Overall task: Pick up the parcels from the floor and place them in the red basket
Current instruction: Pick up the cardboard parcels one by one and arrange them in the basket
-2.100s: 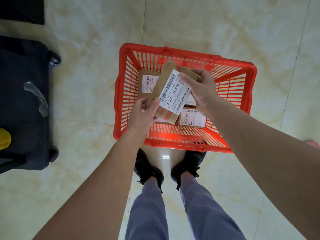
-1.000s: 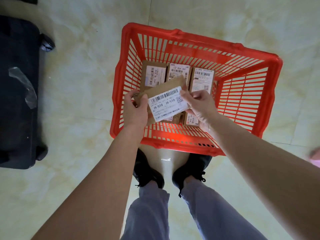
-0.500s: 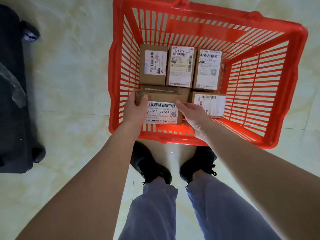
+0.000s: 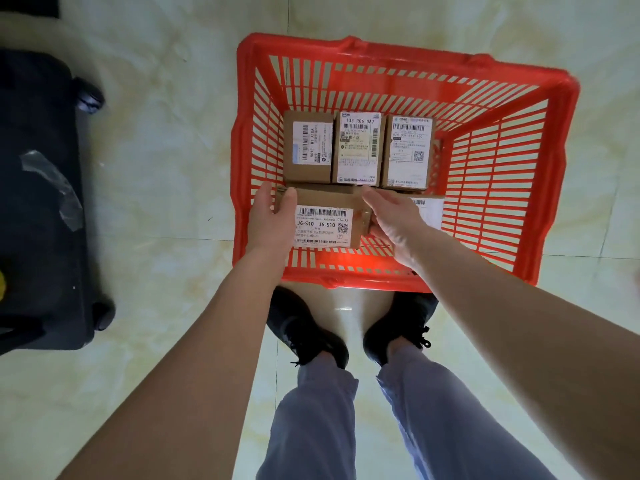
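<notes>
- Two hands of yours are inside the red basket [image 4: 346,50], which sits on the pale tiled floor [image 4: 166,168] just ahead of your black shoes [image 4: 308,327].
- L hand [image 4: 270,220]: fingers wrap the left end of the J6-S10 parcel [image 4: 325,220], thumb on its top edge, so it's gripping the box.
- R hand [image 4: 391,220]: palm flat vs the parcel's right end, fingers stretched out straight, not curled round anything; it presses the side rather than clasping.
- J6-S10 parcel: brown cardboard, white label facing up w/ barcode and QR code, lying level in the near-left part of the basket. Can't tell if it fully rests on the basket bottom or on another box; a strip of cardboard shows just behind it.
- Back row, 3 boxes side by side, touching: left parcel [image 4: 308,150] w/ label turned sideways, middle parcel [image 4: 358,148] marked 133 R06 0A7, right parcel [image 4: 408,150] w/ QR code lower right.
- Near-right parcel [image 4: 431,211]: mostly hidden behind your R hand, only a white label strip w/ a barcode shows, just beside the J6-S10 box.
- Right half of the basket bottom has no boxes on it.
- Black suitcase [image 4: 38,202] lies on the floor well apart to the left, wheels toward the basket, w/ a piece of clear tape [image 4: 55,185] stuck on top.
- Grey trouser legs [image 4: 311,410] fill the lower middle of the view.
</notes>
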